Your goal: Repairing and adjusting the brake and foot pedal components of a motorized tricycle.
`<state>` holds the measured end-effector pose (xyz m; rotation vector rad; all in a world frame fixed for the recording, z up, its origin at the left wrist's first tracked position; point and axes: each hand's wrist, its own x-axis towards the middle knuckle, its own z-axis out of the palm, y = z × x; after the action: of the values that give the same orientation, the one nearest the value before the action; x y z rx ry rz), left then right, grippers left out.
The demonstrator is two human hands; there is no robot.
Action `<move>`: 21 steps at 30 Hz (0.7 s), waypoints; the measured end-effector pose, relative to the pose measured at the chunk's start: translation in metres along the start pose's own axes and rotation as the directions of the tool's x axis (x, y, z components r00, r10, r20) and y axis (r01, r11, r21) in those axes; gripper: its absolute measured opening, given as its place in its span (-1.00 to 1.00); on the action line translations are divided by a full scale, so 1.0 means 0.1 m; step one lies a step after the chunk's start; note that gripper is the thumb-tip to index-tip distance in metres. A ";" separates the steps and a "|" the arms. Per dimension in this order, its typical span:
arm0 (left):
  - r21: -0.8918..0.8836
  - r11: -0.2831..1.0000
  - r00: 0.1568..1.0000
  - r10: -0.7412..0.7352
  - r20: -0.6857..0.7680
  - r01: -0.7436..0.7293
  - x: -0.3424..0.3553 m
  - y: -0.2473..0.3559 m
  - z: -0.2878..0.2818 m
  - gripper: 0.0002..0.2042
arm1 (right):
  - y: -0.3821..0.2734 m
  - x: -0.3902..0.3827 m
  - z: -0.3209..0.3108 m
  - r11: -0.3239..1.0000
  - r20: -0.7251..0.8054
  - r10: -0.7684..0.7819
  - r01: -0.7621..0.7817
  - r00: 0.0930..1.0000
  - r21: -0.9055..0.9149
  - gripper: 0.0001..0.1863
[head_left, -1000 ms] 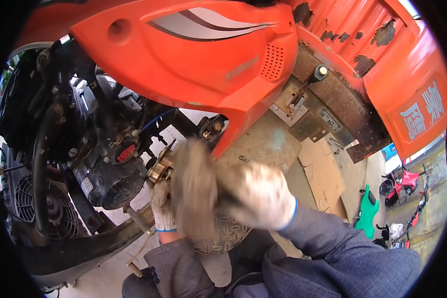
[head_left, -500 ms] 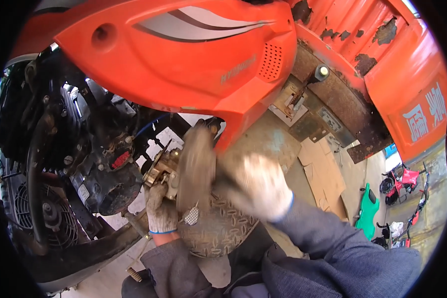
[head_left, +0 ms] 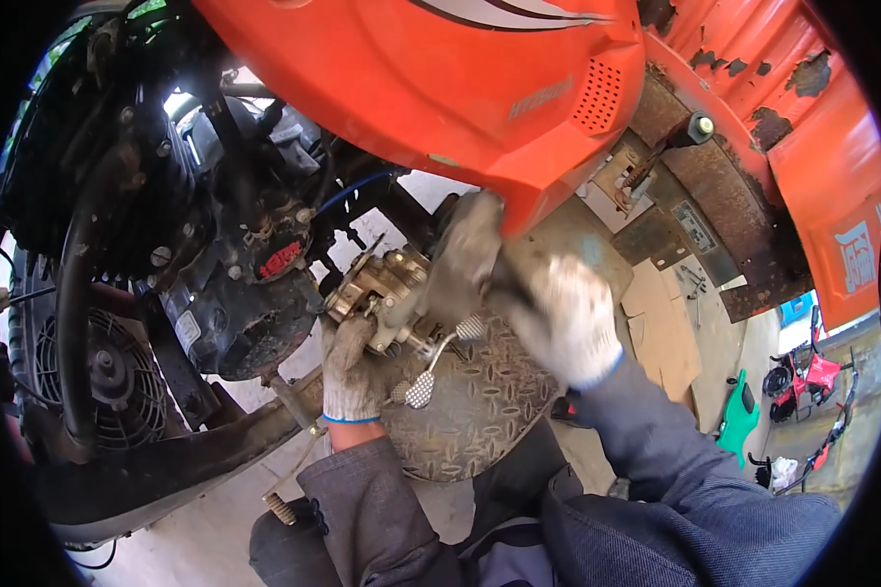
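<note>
My left hand, in a white knit glove, is closed against the lower side of a brass-coloured metal mechanism; its fingertips are partly hidden. My right hand, also gloved and smeared by motion, is wrapped round the dark handle of a hammer-like tool. The tool's long grey-brown head is blurred and stands beside the right side of the mechanism; whether they touch I cannot tell. Below the mechanism, perforated metal foot pedals stick out over a tread-patterned plate.
A red body panel hangs above my hands. To the left are a dark engine and a fan. A black-knobbed lever, flattened cardboard and a green object are on the right.
The view has shifted, so the mechanism and panel appear farther right and higher. The tool's head has moved slightly up and right relative to the mechanism. My left hand stays on the mechanism.
</note>
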<state>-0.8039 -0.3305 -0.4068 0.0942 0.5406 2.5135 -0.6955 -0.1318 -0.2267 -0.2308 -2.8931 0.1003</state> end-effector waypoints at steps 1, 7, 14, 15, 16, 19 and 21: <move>-0.024 1.000 1.000 -0.009 0.027 0.009 0.03 0.00 0.03 -0.38 | 0.07 -0.02 0.05 0.995 -0.140 -0.093 0.087 0.986 -0.047 -0.37; -0.010 0.999 0.995 -0.032 -0.093 0.031 0.05 0.02 0.05 -0.42 | -0.02 -0.45 -0.06 0.967 -0.168 -0.182 0.207 0.969 0.149 -0.26; 0.091 0.996 0.995 -0.003 -0.095 0.012 -0.01 0.05 0.05 -0.38 | 0.02 -0.06 0.04 0.965 -0.115 -0.132 0.154 0.985 0.211 -0.39; 0.091 0.996 0.994 -0.005 -0.106 0.015 0.00 0.06 0.04 -0.38 | 0.06 0.02 0.11 0.965 -0.135 -0.119 0.147 0.984 0.215 -0.39; 0.068 0.997 0.996 -0.041 -0.083 0.047 0.01 0.07 0.02 -0.39 | 0.08 0.07 0.16 0.977 -0.054 -0.033 0.044 0.998 0.208 -0.39; 0.111 0.991 0.992 -0.066 -0.111 0.078 0.05 0.02 -0.11 -0.40 | -0.08 -0.13 0.16 0.962 -0.267 -0.125 0.183 0.955 0.205 -0.32; 0.200 0.979 0.999 -0.021 -0.050 0.030 0.10 -0.04 -0.22 -0.40 | -0.19 -0.29 0.01 0.919 -0.244 -0.239 0.300 0.940 0.255 -0.29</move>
<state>-0.8144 -0.3299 -0.4293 0.1029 0.8097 2.4352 -0.6708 -0.1551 -0.2330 0.2024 -2.6264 0.4198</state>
